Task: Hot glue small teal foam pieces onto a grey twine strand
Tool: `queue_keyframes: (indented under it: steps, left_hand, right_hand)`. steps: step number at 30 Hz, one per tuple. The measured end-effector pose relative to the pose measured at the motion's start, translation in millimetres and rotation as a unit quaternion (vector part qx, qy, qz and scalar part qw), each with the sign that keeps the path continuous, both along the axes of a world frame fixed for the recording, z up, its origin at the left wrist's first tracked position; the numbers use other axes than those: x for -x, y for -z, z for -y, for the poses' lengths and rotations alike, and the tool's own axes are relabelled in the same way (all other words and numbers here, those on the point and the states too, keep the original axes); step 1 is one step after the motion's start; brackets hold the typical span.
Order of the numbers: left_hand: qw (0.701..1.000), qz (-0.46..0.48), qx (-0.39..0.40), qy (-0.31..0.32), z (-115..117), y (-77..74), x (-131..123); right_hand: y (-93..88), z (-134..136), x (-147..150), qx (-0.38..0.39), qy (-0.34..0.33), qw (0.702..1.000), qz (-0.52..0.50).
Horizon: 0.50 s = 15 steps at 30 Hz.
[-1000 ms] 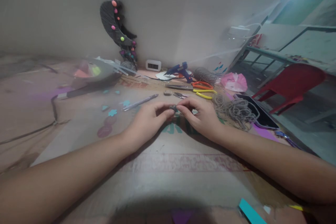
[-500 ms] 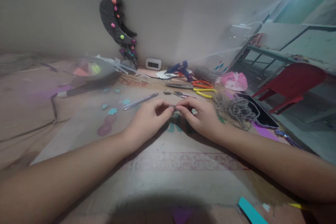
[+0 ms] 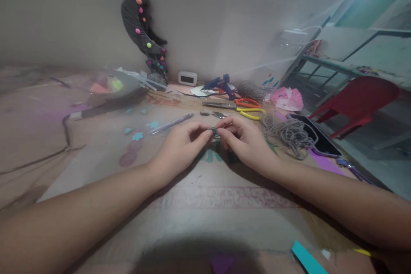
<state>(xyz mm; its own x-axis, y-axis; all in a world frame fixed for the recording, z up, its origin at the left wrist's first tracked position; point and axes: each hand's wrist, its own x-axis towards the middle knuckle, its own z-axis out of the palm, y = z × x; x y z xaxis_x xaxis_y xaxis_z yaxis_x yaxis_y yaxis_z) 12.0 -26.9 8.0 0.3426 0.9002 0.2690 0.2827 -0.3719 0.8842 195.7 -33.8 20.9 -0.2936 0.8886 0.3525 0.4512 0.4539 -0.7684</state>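
My left hand [image 3: 181, 145] and my right hand [image 3: 245, 139] meet fingertip to fingertip over the cardboard-covered work surface [image 3: 208, 197]. Both pinch one small dark grey piece [image 3: 214, 131] between thumb and forefinger; it is mostly hidden by the fingers. A tangle of grey twine [image 3: 289, 132] lies just right of my right hand. A grey pen [image 3: 171, 123] lies just beyond my left hand.
Behind the hands lie orange-handled scissors [image 3: 236, 103], yellow-handled pliers [image 3: 250, 113], a blue glue gun [image 3: 220, 84], a twine spool [image 3: 252, 90] and a small white clock [image 3: 187, 78]. A dark feather ornament [image 3: 141, 30] leans on the wall. A red chair [image 3: 359, 100] stands right.
My right hand has shifted slightly left and its fingers have curled tighter on the small piece. The left hand has barely moved.
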Motion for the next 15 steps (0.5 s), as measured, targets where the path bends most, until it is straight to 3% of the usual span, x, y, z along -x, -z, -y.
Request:
queue_keyframes:
  steps: [5, 15]
  left_hand:
    - [1.000, 0.002, 0.001, 0.001, 1.4, -3.4, 0.2]
    - [0.999, 0.028, 0.003, 0.023, 0.9, -3.6, -1.5]
  right_hand:
    - [0.5, 3.4, 4.6, 0.185, -0.063, 0.970, -0.144]
    - [6.5, 5.1, 6.6, 0.235, -0.104, 0.935, -0.244]
